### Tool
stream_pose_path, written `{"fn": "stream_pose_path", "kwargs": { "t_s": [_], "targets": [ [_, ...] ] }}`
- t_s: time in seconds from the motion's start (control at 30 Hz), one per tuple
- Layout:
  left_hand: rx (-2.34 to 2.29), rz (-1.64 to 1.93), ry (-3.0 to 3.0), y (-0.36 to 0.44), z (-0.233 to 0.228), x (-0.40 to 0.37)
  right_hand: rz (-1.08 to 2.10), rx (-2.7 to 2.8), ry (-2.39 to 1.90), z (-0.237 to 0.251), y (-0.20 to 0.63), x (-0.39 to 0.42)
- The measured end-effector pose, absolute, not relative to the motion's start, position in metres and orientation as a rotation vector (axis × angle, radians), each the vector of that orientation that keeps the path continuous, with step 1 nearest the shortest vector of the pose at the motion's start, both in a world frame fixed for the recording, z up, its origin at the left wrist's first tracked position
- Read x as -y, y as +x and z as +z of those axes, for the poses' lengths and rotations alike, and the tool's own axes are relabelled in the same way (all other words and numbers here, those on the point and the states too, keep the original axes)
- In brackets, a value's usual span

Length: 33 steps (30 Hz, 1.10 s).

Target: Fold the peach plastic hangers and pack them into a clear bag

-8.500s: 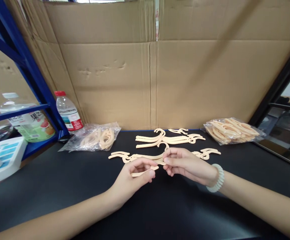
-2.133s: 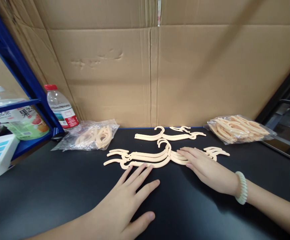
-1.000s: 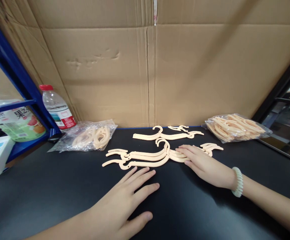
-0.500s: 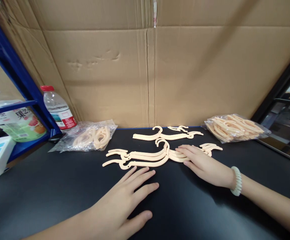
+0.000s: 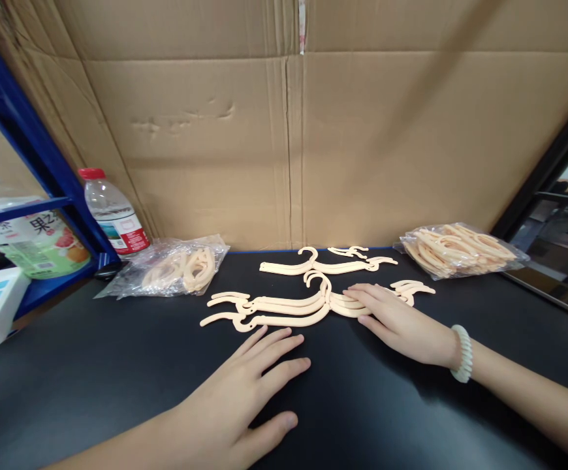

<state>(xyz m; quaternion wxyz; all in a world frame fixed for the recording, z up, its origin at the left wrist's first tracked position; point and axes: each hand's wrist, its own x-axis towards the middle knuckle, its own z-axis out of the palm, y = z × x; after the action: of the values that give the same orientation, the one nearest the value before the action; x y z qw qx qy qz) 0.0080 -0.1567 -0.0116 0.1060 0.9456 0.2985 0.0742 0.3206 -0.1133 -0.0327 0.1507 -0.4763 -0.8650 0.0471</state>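
Note:
Several cream folding hangers (image 5: pixel 288 320) lie close together on the black table (image 5: pixel 132 365), their hooks pointing away from me. My right hand (image 5: pixel 401 323), with a pale coiled band at its wrist, rests with outstretched fingers over the right arms of these hangers. It covers part of them. My left hand (image 5: pixel 249 385) is spread flat just in front of their left arms, holding nothing; its fingertips come close to the nearest hanger. Farther back lies another cream hanger (image 5: pixel 288 267) with one end piece folded out at the right. Behind it are small loose cream pieces (image 5: pixel 347 252).
A clear bag of cream parts (image 5: pixel 181 267) lies at the back left, and a fuller bag (image 5: pixel 460 251) at the back right. A red-capped bottle (image 5: pixel 117 215) stands beside a blue shelf (image 5: pixel 44 156). Cardboard (image 5: pixel 205 150) walls the back; a dark frame (image 5: pixel 543 170) stands at right.

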Motion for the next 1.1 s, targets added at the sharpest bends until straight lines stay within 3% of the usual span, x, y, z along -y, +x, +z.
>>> {"fn": "stream_pose_path", "kwargs": {
  "t_s": [1.1],
  "targets": [
    [-0.86,0.317,2.708,0.0093,-0.01,0.1565,0.158,2.489,-1.367,-0.0315,0.3207,0.1138]
  ]
}}
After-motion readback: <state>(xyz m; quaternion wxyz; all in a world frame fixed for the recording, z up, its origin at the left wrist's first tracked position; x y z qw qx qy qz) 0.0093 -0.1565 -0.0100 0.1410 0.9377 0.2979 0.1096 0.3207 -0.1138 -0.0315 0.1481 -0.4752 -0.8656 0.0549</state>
